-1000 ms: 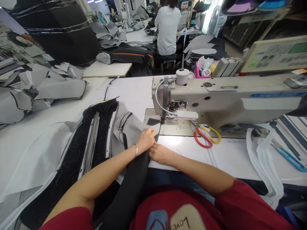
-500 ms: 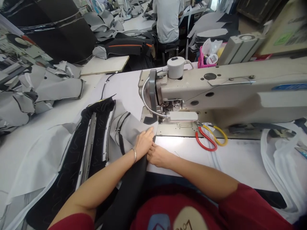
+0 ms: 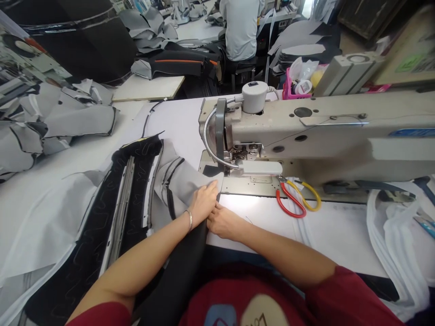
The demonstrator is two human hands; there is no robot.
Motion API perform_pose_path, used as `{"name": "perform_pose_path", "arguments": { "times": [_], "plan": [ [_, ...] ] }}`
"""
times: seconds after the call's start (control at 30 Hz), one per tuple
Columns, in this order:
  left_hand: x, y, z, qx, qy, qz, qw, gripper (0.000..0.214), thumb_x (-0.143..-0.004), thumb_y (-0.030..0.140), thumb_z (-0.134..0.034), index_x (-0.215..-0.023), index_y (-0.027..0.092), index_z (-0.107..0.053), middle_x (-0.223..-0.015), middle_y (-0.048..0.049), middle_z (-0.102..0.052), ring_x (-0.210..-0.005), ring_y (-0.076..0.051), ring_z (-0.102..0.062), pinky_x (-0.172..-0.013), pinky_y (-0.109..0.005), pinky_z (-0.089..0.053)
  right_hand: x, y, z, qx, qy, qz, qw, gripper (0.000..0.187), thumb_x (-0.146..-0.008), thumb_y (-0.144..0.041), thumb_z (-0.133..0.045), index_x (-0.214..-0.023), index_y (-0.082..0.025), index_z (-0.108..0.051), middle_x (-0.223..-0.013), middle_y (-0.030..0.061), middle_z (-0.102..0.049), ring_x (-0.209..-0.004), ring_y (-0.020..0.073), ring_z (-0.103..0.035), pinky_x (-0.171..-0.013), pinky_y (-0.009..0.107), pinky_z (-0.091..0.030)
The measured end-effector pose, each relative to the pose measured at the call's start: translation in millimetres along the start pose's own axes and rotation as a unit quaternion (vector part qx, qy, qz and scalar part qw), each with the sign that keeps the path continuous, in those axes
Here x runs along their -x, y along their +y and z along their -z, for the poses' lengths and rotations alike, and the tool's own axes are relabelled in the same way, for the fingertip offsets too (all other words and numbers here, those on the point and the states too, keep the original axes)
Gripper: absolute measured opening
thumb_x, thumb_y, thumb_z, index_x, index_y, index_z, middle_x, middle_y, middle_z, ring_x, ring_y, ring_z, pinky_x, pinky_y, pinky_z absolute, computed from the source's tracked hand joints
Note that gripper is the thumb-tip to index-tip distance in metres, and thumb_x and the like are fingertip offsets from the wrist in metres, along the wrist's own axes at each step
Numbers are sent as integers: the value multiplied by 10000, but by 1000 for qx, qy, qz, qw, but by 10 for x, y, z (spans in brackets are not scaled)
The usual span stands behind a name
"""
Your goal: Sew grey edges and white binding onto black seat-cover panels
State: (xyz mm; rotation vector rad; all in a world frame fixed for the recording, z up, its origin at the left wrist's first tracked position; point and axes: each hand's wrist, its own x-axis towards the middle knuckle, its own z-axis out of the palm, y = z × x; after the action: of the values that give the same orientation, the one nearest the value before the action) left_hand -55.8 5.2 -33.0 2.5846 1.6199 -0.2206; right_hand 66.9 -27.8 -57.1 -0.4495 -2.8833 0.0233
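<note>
My left hand [image 3: 203, 199], with a bracelet at the wrist, presses on a grey and black fabric piece [image 3: 185, 181], its fingers together over the edge. Close beside it, my right hand [image 3: 222, 221] is closed on the same edge in a pinch; its fingertips are partly hidden. The fabric's dark part [image 3: 180, 271] hangs toward my lap. Its far end lies at the needle area of a sewing machine [image 3: 239, 154], under the presser foot as far as I can tell. A black panel with light strips [image 3: 136, 194] spreads to the left.
Red and yellow handled scissors [image 3: 295, 199] lie by the machine bed. White strips [image 3: 394, 240] are heaped at the right, grey fabric pieces [image 3: 78, 117] at the left. A pink basket [image 3: 294, 93] stands behind the machine. A person [image 3: 240, 29] sits farther back.
The view has shifted slightly. Both hands keep their hold on the fabric in nearly the same place; nothing else has visibly moved.
</note>
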Motion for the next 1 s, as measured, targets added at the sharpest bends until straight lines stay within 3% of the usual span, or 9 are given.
{"name": "perform_pose_path", "arguments": {
  "times": [0.3, 0.5, 0.8, 1.0],
  "plan": [
    [-226, 192, 116, -31, 1, 8, 999, 185, -786, 158, -402, -867, 148, -568, -1246, -74, -433, -767, -133, -532, -677, -246, -446, 155, 210, 109, -10, -28, -4, 1000, 193, -790, -142, -417, -778, -114, -608, -804, 75, -616, -829, 190, -517, -913, 380, -301],
    [-218, 244, 160, -33, 8, 8, 999, 200, -787, 149, -395, -875, 135, -575, -1211, -92, -456, -760, -150, -537, -642, -259, -451, 198, 223, 109, -14, -22, 0, 1000, 203, -806, -162, -407, -791, -118, -605, -821, 80, -614, -846, 191, -513, -937, 399, -274],
    [-222, 282, 176, -52, 17, 18, 998, 174, -782, 157, -424, -886, 141, -563, -1166, -97, -468, -814, -176, -506, -615, -251, -440, 199, 250, 93, -17, -28, -3, 999, 178, -765, -116, -435, -844, -103, -594, -866, 96, -609, -874, 202, -514, -885, 374, -337],
    [-188, 331, 237, -45, -3, 12, 999, 188, -783, 149, -420, -916, 127, -550, -1034, -95, -492, -830, -171, -481, -628, -246, -424, 205, 234, 101, -31, -41, -5, 999, 171, -737, -72, -435, -795, -98, -594, -763, 79, -617, -772, 181, -540, -848, 348, -371]
  ]
}}
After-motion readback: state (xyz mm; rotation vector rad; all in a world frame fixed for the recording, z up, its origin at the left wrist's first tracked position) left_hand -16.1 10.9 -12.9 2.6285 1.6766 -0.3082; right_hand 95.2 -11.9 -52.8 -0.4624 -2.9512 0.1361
